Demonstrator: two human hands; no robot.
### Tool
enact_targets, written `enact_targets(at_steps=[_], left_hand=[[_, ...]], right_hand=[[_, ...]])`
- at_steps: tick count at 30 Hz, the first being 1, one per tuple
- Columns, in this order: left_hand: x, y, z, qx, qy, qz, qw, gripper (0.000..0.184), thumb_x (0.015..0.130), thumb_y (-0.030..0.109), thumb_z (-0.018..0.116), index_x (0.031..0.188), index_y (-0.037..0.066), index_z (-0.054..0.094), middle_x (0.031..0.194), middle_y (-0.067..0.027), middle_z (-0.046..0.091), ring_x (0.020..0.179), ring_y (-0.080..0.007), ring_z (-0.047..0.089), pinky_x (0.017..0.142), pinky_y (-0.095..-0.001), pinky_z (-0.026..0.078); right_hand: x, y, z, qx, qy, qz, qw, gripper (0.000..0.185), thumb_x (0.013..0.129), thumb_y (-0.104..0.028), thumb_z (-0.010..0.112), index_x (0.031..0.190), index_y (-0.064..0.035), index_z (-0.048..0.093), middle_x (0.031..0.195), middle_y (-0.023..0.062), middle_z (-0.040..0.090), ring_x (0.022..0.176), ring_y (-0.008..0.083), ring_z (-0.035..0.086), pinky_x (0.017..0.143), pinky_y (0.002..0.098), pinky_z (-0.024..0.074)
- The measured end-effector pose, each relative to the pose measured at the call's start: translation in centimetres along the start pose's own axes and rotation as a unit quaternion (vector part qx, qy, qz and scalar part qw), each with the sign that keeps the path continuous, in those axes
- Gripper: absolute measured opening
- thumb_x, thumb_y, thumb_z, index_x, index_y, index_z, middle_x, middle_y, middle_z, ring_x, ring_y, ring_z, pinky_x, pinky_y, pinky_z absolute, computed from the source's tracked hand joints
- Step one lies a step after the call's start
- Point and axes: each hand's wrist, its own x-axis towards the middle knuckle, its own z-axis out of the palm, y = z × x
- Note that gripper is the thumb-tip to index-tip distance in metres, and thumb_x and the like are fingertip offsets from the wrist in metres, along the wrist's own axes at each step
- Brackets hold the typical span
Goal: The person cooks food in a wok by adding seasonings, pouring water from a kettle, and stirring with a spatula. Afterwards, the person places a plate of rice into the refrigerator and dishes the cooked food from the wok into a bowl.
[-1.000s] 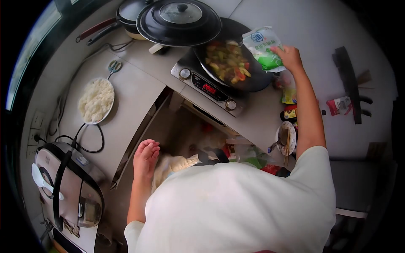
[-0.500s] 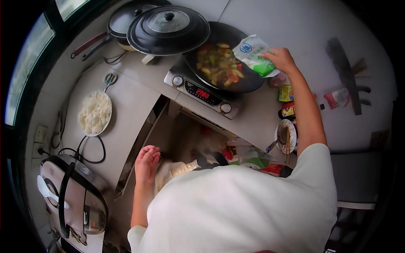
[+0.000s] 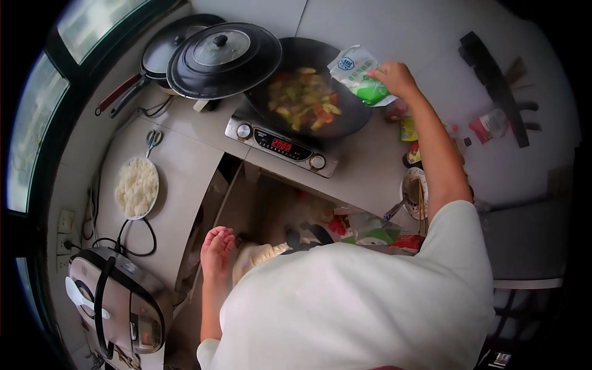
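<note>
My right hand (image 3: 394, 80) grips a white and green bag of salt (image 3: 361, 71), tilted over the right side of a black wok (image 3: 354, 126). Inside the wok lie chopped vegetables (image 3: 305, 102) in green, yellow and red, under a little steam. The wok sits on an induction cooker (image 3: 280, 145) whose red display is lit. At my left side, my left hand (image 3: 217, 246) hovers near the counter edge, its fingers curled together with nothing visible in them.
A large lidded pan (image 3: 259, 71) stands left of the wok, beside another lidded pan (image 3: 157, 55). On the left counter are scissors (image 3: 153, 140), a plate of rice (image 3: 137, 188) and a rice cooker (image 3: 117, 290). Bottles, packets and a bowl (image 3: 407, 213) with chopsticks sit at right.
The view has shifted, so the wok and cooker appear farther left. My right hand still holds the bag over the wok. My left hand stays low at my side.
</note>
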Motion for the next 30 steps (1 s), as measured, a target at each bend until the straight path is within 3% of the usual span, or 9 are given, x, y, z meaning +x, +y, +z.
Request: enact_targets(at_steps=[3, 4, 11, 16, 18, 20, 23, 25, 30], left_hand=[[0.3, -0.5, 0.6, 0.008, -0.021, -0.004, 1.000, 0.009, 0.088, 0.007, 0.051, 0.096, 0.004, 0.053, 0.091, -0.0070, 0.060, 0.076, -0.0110, 0.057, 0.072, -0.0221, 0.047], [0.5, -0.5, 0.9, 0.011, -0.029, -0.004, 1.000, 0.009, 0.088, 0.007, 0.051, 0.096, 0.004, 0.053, 0.091, -0.0070, 0.060, 0.076, -0.0111, 0.057, 0.072, -0.0221, 0.047], [0.6, -0.9, 2.4, 0.034, -0.046, -0.011, 0.998, 0.009, 0.089, 0.008, 0.051, 0.097, 0.004, 0.053, 0.092, -0.0068, 0.060, 0.077, -0.0113, 0.057, 0.072, -0.0226, 0.046], [0.7, -1.9, 3.3, 0.049, -0.062, -0.019, 0.997, 0.009, 0.088, 0.008, 0.051, 0.096, 0.004, 0.053, 0.092, -0.0066, 0.060, 0.077, -0.0114, 0.056, 0.073, -0.0225, 0.046], [0.6, -2.3, 3.9, 0.048, -0.071, -0.022, 0.996, 0.009, 0.088, 0.008, 0.051, 0.096, 0.004, 0.053, 0.092, -0.0068, 0.060, 0.078, -0.0116, 0.056, 0.073, -0.0226, 0.046], [0.6, -2.5, 4.3, 0.048, -0.075, -0.023, 0.996, 0.009, 0.088, 0.008, 0.051, 0.096, 0.004, 0.053, 0.091, -0.0070, 0.060, 0.078, -0.0118, 0.056, 0.074, -0.0228, 0.046], [0.8, -3.2, 4.8, 0.045, -0.080, -0.019, 0.996, 0.009, 0.088, 0.007, 0.051, 0.096, 0.004, 0.053, 0.091, -0.0075, 0.059, 0.078, -0.0120, 0.056, 0.074, -0.0231, 0.046], [1.0, -4.0, 5.0, 0.049, -0.098, -0.024, 0.994, 0.008, 0.088, 0.007, 0.051, 0.095, 0.004, 0.053, 0.091, -0.0078, 0.059, 0.078, -0.0121, 0.056, 0.074, -0.0232, 0.046], [0.3, -4.0, 7.1, 0.082, -0.093, -0.046, 0.991, 0.006, 0.088, 0.006, 0.051, 0.094, 0.004, 0.053, 0.091, -0.0074, 0.059, 0.077, -0.0119, 0.055, 0.073, -0.0226, 0.046]], right_hand=[[-0.3, 0.3, 0.6, 0.014, 0.013, -0.045, 0.999, 0.042, 0.071, -0.044, 0.067, 0.070, -0.0013, 0.063, 0.061, 0.0177, 0.058, 0.056, 0.0299, 0.055, 0.057, 0.0379, 0.0436], [-0.9, -0.6, 0.5, 0.101, 0.011, -0.007, 0.995, 0.044, 0.071, -0.044, 0.066, 0.068, -0.0006, 0.062, 0.061, 0.0180, 0.057, 0.055, 0.0305, 0.054, 0.056, 0.0380, 0.0430], [-1.5, 1.5, 2.3, 0.075, 0.053, 0.006, 0.996, 0.047, 0.069, -0.045, 0.067, 0.063, 0.0007, 0.057, 0.058, 0.0192, 0.054, 0.052, 0.0298, 0.050, 0.055, 0.0376, 0.0417], [-3.7, 2.4, 1.9, 0.193, 0.072, 0.072, 0.976, 0.042, 0.072, -0.041, 0.068, 0.070, 0.0000, 0.063, 0.063, 0.0137, 0.060, 0.057, 0.0210, 0.056, 0.057, 0.0339, 0.0440], [-5.5, 2.5, 1.9, 0.337, 0.108, 0.095, 0.930, 0.036, 0.076, -0.036, 0.067, 0.078, 0.0001, 0.064, 0.071, 0.0098, 0.063, 0.062, 0.0170, 0.058, 0.060, 0.0316, 0.0458], [-7.5, 2.6, 2.5, 0.532, 0.155, 0.091, 0.827, 0.031, 0.080, -0.029, 0.066, 0.090, 0.0004, 0.065, 0.081, 0.0061, 0.066, 0.067, 0.0142, 0.059, 0.063, 0.0294, 0.0475], [-9.8, 3.7, 3.5, 0.656, 0.211, 0.132, 0.713, 0.027, 0.084, -0.018, 0.062, 0.105, -0.0013, 0.060, 0.096, 0.0047, 0.063, 0.081, 0.0134, 0.059, 0.072, 0.0283, 0.0474], [-9.8, 4.5, 5.9, 0.650, 0.273, 0.122, 0.698, 0.028, 0.083, -0.017, 0.063, 0.107, -0.0023, 0.059, 0.100, 0.0040, 0.062, 0.092, 0.0125, 0.055, 0.083, 0.0283, 0.0419], [-12.1, 5.1, 2.4, 0.620, 0.381, 0.166, 0.665, 0.032, 0.081, -0.021, 0.066, 0.105, -0.0016, 0.060, 0.098, 0.0049, 0.062, 0.090, 0.0124, 0.054, 0.080, 0.0270, 0.0419]])
